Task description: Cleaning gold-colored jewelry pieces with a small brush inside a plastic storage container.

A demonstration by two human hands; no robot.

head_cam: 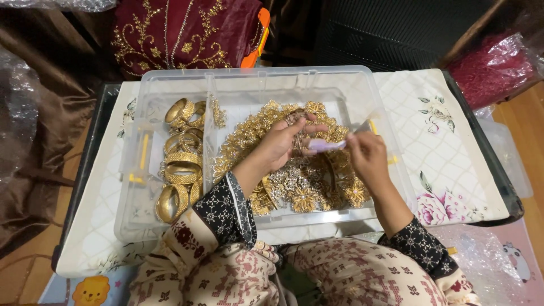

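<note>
Centrally, table (464,170) under white floral cloth carries clear plastic bin (255,76). Bin's left compartment: gold bangles (181,170); right compartment: heaped gold filigree ornaments (306,192). Left hand (280,144) over the heap, fingers curled around a small gold piece (292,119). Right hand (367,156), fingers pinched on a pale lilac tool (326,145), its tip just beside the left hand.

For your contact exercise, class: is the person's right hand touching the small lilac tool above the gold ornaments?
Touching. The head view shows the right hand pinching one end of the lilac tool between its fingertips, with no gap; the left hand meets its other end.
</note>
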